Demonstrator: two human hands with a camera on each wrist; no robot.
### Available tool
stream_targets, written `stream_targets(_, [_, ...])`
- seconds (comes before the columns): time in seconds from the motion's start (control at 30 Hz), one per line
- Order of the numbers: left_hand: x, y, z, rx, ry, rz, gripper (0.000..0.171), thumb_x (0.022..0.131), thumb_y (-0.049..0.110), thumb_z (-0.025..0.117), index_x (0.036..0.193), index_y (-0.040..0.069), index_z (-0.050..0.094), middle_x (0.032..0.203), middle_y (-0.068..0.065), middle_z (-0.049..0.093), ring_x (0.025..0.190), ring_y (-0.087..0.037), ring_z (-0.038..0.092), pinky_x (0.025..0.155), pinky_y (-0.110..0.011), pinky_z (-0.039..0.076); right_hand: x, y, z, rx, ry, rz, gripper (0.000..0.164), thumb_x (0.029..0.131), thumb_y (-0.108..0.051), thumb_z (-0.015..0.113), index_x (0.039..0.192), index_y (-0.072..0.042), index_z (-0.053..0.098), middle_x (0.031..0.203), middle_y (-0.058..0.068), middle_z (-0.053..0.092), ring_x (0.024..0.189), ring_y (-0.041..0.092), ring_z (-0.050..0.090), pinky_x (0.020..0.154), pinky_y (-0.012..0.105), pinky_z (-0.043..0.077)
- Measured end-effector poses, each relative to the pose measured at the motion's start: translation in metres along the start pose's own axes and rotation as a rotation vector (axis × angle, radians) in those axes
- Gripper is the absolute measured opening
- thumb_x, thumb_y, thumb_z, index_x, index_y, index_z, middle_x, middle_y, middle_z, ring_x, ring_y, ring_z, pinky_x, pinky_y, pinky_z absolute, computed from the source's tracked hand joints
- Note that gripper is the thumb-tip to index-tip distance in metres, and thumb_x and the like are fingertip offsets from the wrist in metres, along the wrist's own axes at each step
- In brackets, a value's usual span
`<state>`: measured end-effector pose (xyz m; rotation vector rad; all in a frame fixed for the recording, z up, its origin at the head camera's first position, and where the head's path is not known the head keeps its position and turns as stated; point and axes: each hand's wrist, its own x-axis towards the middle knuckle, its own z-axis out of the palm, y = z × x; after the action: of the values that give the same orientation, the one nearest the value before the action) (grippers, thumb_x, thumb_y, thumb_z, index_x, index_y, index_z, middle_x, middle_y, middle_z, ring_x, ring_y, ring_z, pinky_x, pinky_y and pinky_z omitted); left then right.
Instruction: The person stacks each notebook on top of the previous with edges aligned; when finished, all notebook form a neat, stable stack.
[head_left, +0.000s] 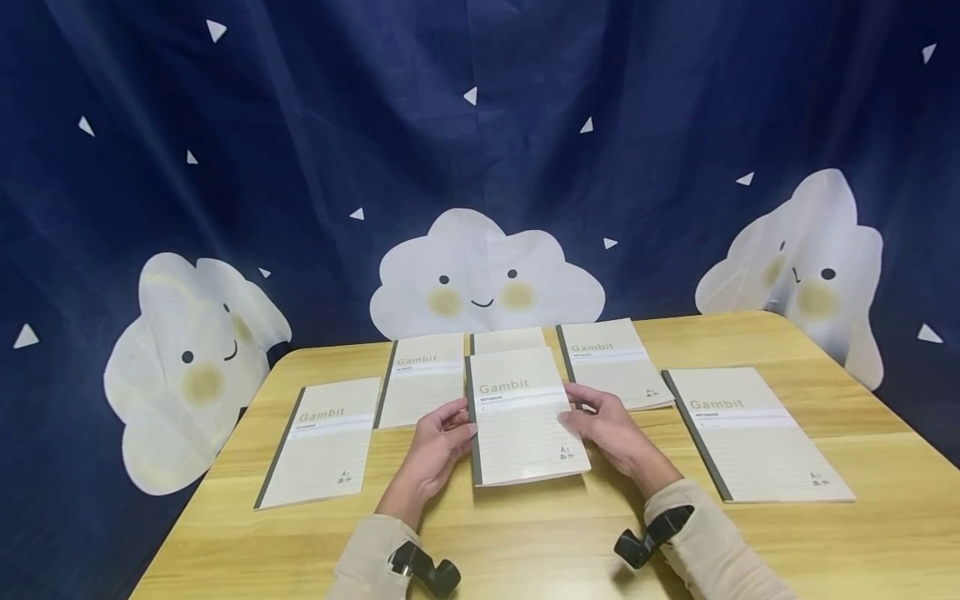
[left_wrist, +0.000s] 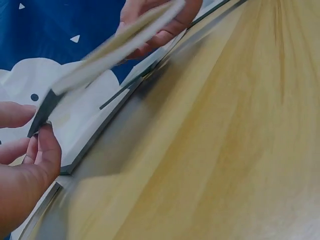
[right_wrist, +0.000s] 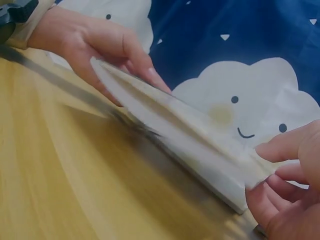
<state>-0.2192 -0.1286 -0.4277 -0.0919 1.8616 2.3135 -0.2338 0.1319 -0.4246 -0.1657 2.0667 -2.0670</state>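
Observation:
A cream notebook (head_left: 525, 450) with a dark spine and "Gambit" on its cover is held up off the table, between both hands. My left hand (head_left: 433, 454) pinches its spine edge; in the left wrist view, thumb and fingers close on the dark spine (left_wrist: 44, 111). On the opposite edge, my right hand (head_left: 617, 435) grips with the thumb on the cover and fingers behind. The right wrist view shows the notebook's page edges (right_wrist: 170, 115) slightly parted. Behind it, another notebook (head_left: 510, 339) is mostly hidden.
Similar notebooks lie on the wooden table (head_left: 525, 550): one at the far left (head_left: 322, 450), one back left (head_left: 423, 383), one back right (head_left: 611, 362) and one at the right (head_left: 757, 450). A dark blue curtain (head_left: 480, 150) with smiling clouds hangs behind the table.

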Motion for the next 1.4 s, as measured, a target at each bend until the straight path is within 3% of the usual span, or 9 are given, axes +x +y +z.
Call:
stream_targets(0.2, [0.002, 0.003, 0.000, -0.009, -0.001, 0.035, 0.056, 0.084, -0.009, 0.055, 0.137, -0.006, 0.038, 0.109, -0.009, 0.046, 0.090, -0.014, 0.051, 0.075, -0.021, 0.050, 0.002, -0.006, 0.001, -0.025, 0.018, -0.030, 0.061, 0.085, -0.002, 0.060, 0.141, 0.005, 0.036, 0.139, 0.022, 0.041, 0.112, 0.025, 0.052, 0.087, 0.020, 0.049])
stream_targets(0.33, [0.006, 0.007, 0.001, 0.008, 0.034, 0.066, 0.054, 0.084, -0.008, 0.055, 0.136, -0.007, 0.040, 0.112, -0.011, 0.046, 0.090, -0.014, 0.052, 0.076, -0.020, 0.050, 0.005, -0.008, 0.002, -0.084, 0.065, -0.050, 0.058, 0.086, -0.005, 0.060, 0.139, 0.004, 0.039, 0.141, 0.021, 0.041, 0.122, 0.028, 0.045, 0.091, 0.017, 0.045])
stream_targets(0.57, [0.014, 0.009, 0.004, 0.035, 0.087, 0.096, 0.049, 0.084, -0.008, 0.055, 0.133, -0.008, 0.044, 0.124, -0.020, 0.048, 0.098, -0.016, 0.056, 0.081, -0.019, 0.052, 0.014, -0.011, 0.004, -0.162, 0.199, -0.049, 0.048, 0.086, -0.009, 0.065, 0.131, 0.002, 0.052, 0.125, 0.019, 0.056, 0.110, 0.021, 0.051, 0.082, 0.012, 0.046])
stream_targets(0.73, [0.018, 0.008, 0.004, 0.135, 0.129, 0.137, 0.044, 0.084, -0.004, 0.058, 0.127, -0.006, 0.052, 0.124, -0.021, 0.054, 0.098, -0.016, 0.057, 0.079, -0.019, 0.051, 0.019, -0.014, 0.004, -0.211, 0.219, -0.052, 0.047, 0.086, -0.011, 0.064, 0.130, 0.002, 0.053, 0.124, 0.019, 0.058, 0.109, 0.021, 0.053, 0.083, 0.013, 0.048])
stream_targets(0.97, [0.027, 0.002, 0.003, 0.281, 0.158, 0.200, 0.034, 0.086, -0.002, 0.058, 0.120, -0.006, 0.059, 0.120, -0.021, 0.060, 0.095, -0.017, 0.059, 0.076, -0.019, 0.051, 0.027, -0.015, 0.002, -0.306, 0.204, -0.045, 0.045, 0.089, -0.013, 0.062, 0.130, 0.003, 0.053, 0.123, 0.020, 0.059, 0.112, 0.024, 0.054, 0.094, 0.028, 0.046])
stream_targets(1.2, [0.035, 0.002, 0.006, 0.397, 0.186, 0.192, 0.031, 0.086, -0.005, 0.058, 0.117, -0.005, 0.062, 0.114, -0.019, 0.062, 0.099, -0.020, 0.058, 0.080, -0.021, 0.052, 0.036, -0.014, 0.000, -0.387, 0.162, -0.059, 0.045, 0.091, -0.013, 0.059, 0.132, 0.003, 0.051, 0.127, 0.021, 0.057, 0.117, 0.029, 0.053, 0.099, 0.038, 0.044])
stream_targets(1.4, [0.041, 0.004, 0.009, 0.527, 0.131, 0.156, 0.035, 0.085, -0.003, 0.058, 0.121, -0.004, 0.060, 0.111, -0.017, 0.061, 0.101, -0.022, 0.055, 0.084, -0.028, 0.052, 0.044, -0.011, -0.001, -0.497, 0.142, -0.076, 0.045, 0.090, -0.012, 0.059, 0.132, 0.003, 0.051, 0.128, 0.022, 0.056, 0.117, 0.033, 0.054, 0.099, 0.042, 0.045])
